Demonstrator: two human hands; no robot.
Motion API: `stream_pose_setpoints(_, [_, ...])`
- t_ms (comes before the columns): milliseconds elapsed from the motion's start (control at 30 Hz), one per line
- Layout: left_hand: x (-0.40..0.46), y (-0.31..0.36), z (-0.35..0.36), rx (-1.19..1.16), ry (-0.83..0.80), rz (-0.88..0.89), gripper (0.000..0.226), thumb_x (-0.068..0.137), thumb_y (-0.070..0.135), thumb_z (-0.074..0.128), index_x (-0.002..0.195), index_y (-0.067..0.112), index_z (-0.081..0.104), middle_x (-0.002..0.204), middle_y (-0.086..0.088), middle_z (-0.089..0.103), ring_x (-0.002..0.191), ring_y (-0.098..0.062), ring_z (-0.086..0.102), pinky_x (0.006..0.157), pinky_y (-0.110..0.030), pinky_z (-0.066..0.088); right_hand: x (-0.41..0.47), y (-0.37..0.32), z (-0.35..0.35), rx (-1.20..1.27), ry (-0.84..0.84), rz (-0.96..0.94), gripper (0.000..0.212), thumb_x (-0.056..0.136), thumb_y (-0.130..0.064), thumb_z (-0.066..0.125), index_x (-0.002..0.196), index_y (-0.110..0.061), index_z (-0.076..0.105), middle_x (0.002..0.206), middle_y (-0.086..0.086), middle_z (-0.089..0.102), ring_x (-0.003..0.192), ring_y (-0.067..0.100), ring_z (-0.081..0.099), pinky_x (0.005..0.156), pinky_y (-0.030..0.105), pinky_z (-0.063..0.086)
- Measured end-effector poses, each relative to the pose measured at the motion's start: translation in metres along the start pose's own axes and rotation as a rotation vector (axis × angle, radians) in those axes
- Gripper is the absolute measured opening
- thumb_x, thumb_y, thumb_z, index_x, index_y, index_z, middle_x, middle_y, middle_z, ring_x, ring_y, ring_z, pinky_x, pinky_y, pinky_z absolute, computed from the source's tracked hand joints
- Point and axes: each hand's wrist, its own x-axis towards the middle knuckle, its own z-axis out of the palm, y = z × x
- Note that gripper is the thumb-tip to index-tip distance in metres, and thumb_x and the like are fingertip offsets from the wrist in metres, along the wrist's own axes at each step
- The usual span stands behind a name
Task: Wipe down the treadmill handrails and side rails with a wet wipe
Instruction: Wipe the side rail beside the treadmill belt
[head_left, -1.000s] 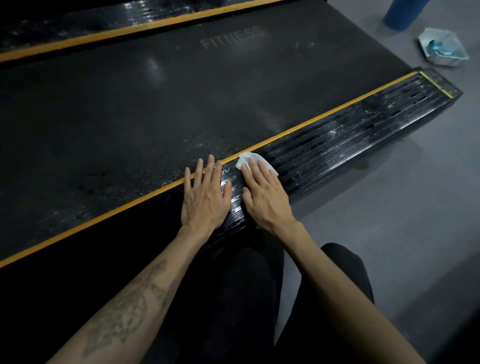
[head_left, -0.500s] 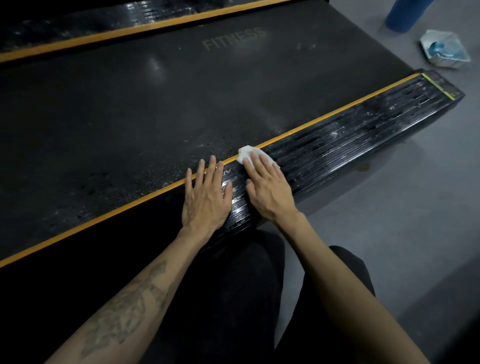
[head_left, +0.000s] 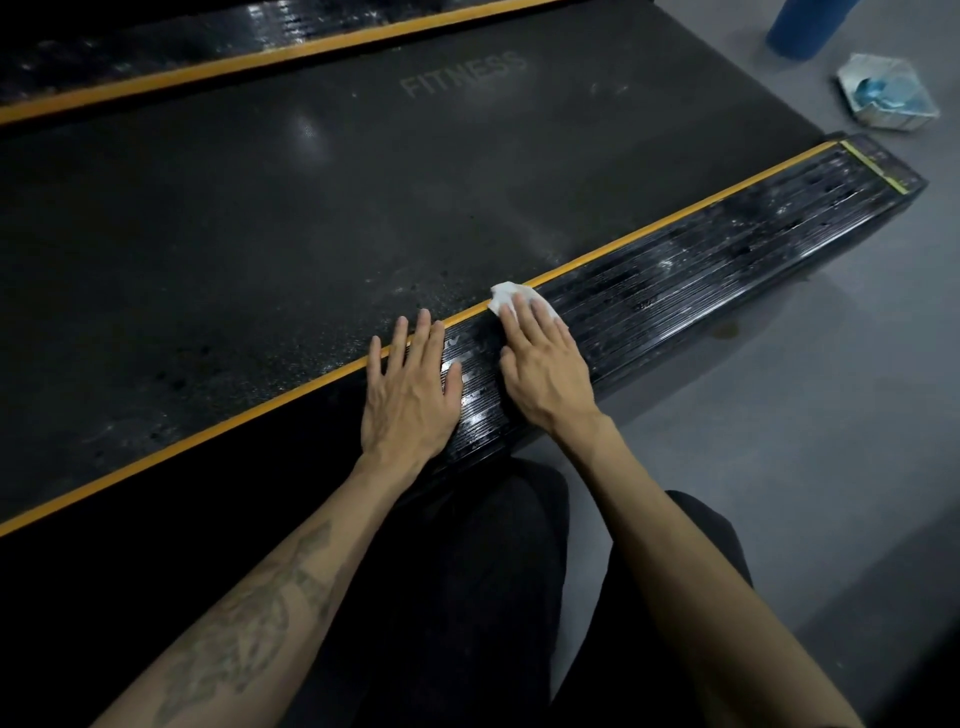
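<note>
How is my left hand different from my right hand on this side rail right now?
The left hand lies bare on the side rail; the right hand presses a white wipe under its fingers. The left hand's fingertips cross the yellow stripe; the right hand sits farther along the rail. Both lie flat, fingers straight.

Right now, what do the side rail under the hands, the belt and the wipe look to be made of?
Side rail: probably hard plastic, glossy black, ribbed lengthwise, with wet-looking glints and an orange edge strip.
Treadmill belt: likely matte rubber, finely textured, speckled with dust.
Wet wipe: thin white nonwoven cloth, crumpled, pressed under the right hand's straight fingers.
</note>
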Motion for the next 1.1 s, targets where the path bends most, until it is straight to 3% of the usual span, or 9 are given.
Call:
stream_pose_setpoints(200, [-0.001,-0.001,0.0,0.009,-0.017,0.002,0.066,0.104,0.048,0.014,0.161,0.017,0.026,0.17,-0.004,0.018,0.158,-0.024,0.013,0.128,-0.051,0.009,0.002,-0.023,0.002,-0.036,-0.118,-0.168,0.084,0.086,-0.046,-0.002,0.163,-0.019,0.019,0.171,0.002,0.012,0.158,0.023,0.005,0.127,0.041,0.005])
stream_pose_setpoints(433, [0.0,-0.001,0.001,-0.003,-0.006,-0.002,0.07,0.102,0.051,0.012,0.16,0.015,0.029,0.17,-0.004,0.02,0.158,-0.023,0.014,0.128,-0.051,0.009,0.011,-0.009,0.001,-0.065,-0.035,-0.021,0.079,0.092,-0.043,0.001,0.162,-0.015,0.024,0.169,0.007,0.023,0.157,0.028,0.014,0.127,0.046,0.012])
stream_pose_setpoints(600, [0.0,0.0,0.0,-0.001,-0.017,-0.006,0.064,0.106,0.048,0.016,0.161,0.017,0.026,0.17,-0.003,0.018,0.158,-0.022,0.011,0.128,-0.051,0.008,0.006,-0.027,0.007,-0.055,-0.071,-0.184,0.077,0.093,-0.043,0.005,0.16,-0.014,0.029,0.168,0.006,0.025,0.156,0.028,0.017,0.126,0.044,0.014])
stream_pose_setpoints(833, [0.0,-0.002,0.002,-0.002,-0.013,0.097,0.065,0.104,0.044,0.015,0.16,0.016,0.032,0.171,-0.002,0.017,0.158,-0.022,0.011,0.127,-0.053,0.012,0.021,-0.004,0.002,-0.044,0.019,-0.021,0.075,0.094,-0.04,0.007,0.159,-0.011,0.03,0.165,0.01,0.032,0.155,0.029,0.022,0.124,0.045,0.023])
stream_pose_setpoints(1033, [0.003,0.0,-0.001,-0.004,-0.048,0.098,0.06,0.106,0.04,0.017,0.161,0.018,0.031,0.171,0.001,0.017,0.159,-0.021,0.007,0.128,-0.052,0.008,0.01,-0.006,0.007,-0.051,-0.017,-0.152,0.07,0.098,-0.037,0.012,0.158,-0.009,0.034,0.164,0.015,0.032,0.154,0.03,0.025,0.123,0.045,0.027])
stream_pose_setpoints(1100, [0.004,0.006,-0.002,-0.013,-0.071,0.057,0.057,0.107,0.038,0.022,0.161,0.018,0.029,0.171,0.003,0.014,0.159,-0.021,0.003,0.128,-0.052,0.002,0.019,0.004,0.003,-0.066,-0.008,-0.108,0.072,0.097,-0.039,0.01,0.158,-0.01,0.033,0.164,0.013,0.032,0.154,0.029,0.025,0.123,0.046,0.026])
